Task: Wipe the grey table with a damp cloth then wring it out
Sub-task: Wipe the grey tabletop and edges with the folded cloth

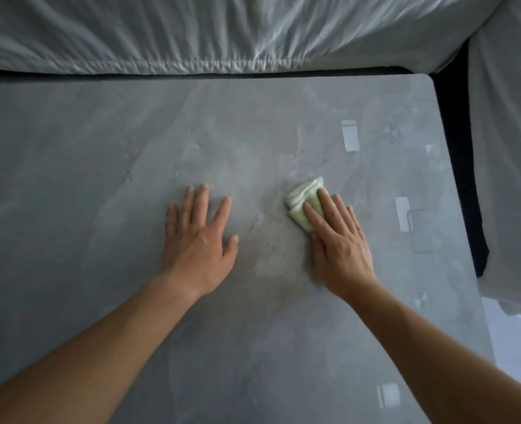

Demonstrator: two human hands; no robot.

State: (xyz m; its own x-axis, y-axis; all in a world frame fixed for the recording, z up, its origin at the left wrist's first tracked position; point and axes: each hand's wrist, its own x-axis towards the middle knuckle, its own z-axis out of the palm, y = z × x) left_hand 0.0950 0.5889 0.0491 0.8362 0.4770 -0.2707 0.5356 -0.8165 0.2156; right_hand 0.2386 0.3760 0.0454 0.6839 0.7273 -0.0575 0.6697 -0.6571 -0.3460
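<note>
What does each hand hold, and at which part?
Nothing is gripped: right hand presses flat on the folded green cloth, covering its near part; left hand lies on the table.

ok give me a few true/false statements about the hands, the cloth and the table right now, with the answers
1. The right hand presses flat on the green cloth. True.
2. The left hand is holding the cloth too. False: it lies flat and empty on the bare grey table, apart from the cloth.
3. The cloth is folded into a small pad. True.
4. The cloth is lifted off the table and being wrung. False: it lies on the tabletop under the right fingers.
5. The cloth hangs over the table's right edge. False: it sits well inside the surface, near the middle.
</note>
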